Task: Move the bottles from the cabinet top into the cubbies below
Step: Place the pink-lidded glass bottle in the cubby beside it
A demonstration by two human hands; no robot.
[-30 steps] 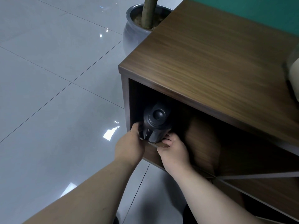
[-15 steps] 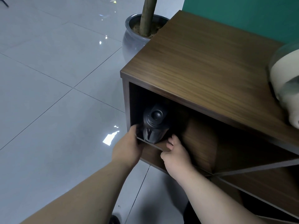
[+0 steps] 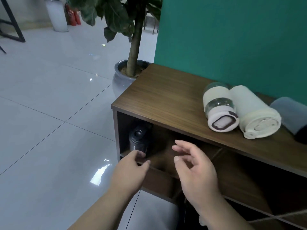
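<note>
Step in hand, by the look of it: one bottle stowed, hands free for the next. Black bottle [image 3: 138, 140] lying on its side in the leftmost cubby [image 3: 159, 146], cap end facing out, tucked against the cubby's left wall. Left hand [image 3: 131, 170] just in front of that cubby's lower edge, fingers loosely curled, holding nothing; whether the fingertips touch the bottle cannot be told, since they overlap it in the view. Right hand [image 3: 196, 170] in the air before the cubby mouth, fingers spread wide, empty. On the cabinet top [image 3: 166, 97], three more pieces left lying on their sides close together: a clear bottle with cream sleeve [image 3: 219, 110], touching it a cream bottle [image 3: 255, 113], and beside that a grey-blue bottle [image 3: 290, 113] partly cut off at the frame's right edge. Next move likely calls for a reach up and to the right for the sleeved bottle, nearest of the three. Worth a firm grip around the body, as round bottles laid flat may roll when a neighbour is lifted away.
</note>
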